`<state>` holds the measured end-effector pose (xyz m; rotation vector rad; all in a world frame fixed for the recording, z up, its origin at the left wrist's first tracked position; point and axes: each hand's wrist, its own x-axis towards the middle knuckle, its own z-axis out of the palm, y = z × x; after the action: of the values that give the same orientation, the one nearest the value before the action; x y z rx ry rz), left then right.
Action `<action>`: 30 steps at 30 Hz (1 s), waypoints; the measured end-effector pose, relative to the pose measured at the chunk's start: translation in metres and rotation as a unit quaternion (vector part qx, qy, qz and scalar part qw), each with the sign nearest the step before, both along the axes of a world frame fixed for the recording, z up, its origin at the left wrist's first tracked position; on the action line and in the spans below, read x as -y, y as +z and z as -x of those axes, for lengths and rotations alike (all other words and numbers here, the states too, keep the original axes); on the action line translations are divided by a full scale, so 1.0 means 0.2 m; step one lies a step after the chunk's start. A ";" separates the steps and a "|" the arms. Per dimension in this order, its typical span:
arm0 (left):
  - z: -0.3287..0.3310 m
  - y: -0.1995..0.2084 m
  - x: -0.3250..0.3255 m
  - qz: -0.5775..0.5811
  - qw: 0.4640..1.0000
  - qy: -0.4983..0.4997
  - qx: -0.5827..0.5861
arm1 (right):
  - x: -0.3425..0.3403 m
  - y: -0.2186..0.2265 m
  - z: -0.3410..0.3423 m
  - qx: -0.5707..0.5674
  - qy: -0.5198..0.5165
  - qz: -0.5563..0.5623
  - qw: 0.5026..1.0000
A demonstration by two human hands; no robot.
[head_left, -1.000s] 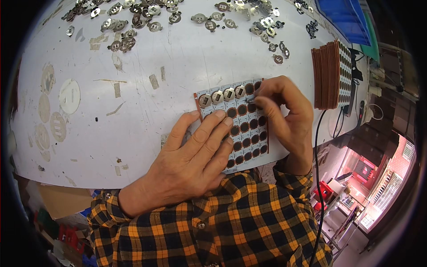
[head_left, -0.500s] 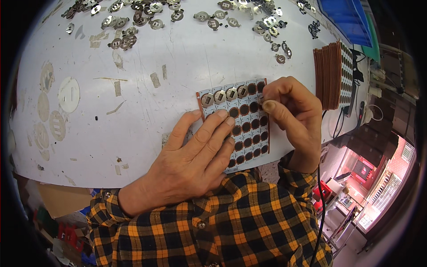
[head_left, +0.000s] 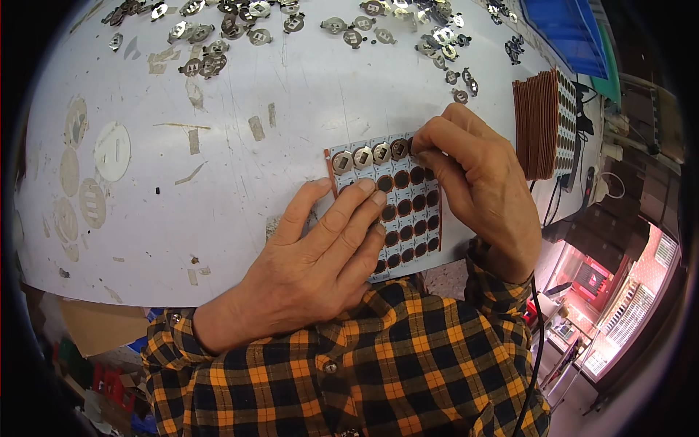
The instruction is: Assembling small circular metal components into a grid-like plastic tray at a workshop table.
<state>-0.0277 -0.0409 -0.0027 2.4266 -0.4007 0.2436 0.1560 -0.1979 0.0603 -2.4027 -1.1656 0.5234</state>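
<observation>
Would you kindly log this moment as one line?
left hand: on panel | right hand: at panel's upper right | metal clips: in top row

Electronics workshop, scuffed white bench [head_left: 240, 167], scattered metal clips [head_left: 213, 66], stacked circuit panels [head_left: 535, 127]

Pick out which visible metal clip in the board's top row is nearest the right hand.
The rightmost visible metal clip in the top row of the board: it sits beside the right hand, while the other three lie farther left.
</observation>
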 end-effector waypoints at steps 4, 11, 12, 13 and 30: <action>0.00 -0.01 0.01 0.006 1.000 0.003 0.003 | -0.03 0.00 -0.02 0.021 0.025 -0.008 0.999; 0.00 0.00 0.01 0.002 1.000 0.002 0.006 | 0.00 0.01 -0.10 -0.165 -0.045 -0.006 0.985; 0.00 0.00 0.01 -0.002 1.000 0.000 0.006 | 0.00 0.01 -0.10 -0.176 -0.037 -0.010 0.984; 0.00 0.00 0.01 -0.001 1.000 0.000 0.005 | 0.00 0.01 -0.11 -0.186 -0.030 -0.013 0.982; 0.01 0.00 0.01 0.013 1.000 0.007 0.005 | 0.00 0.01 -0.16 -0.192 0.006 -0.010 0.981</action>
<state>-0.0290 -0.0422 -0.0033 2.4045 -0.3832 0.2645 0.1877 -0.1988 0.0616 -2.1482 -1.0073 0.9257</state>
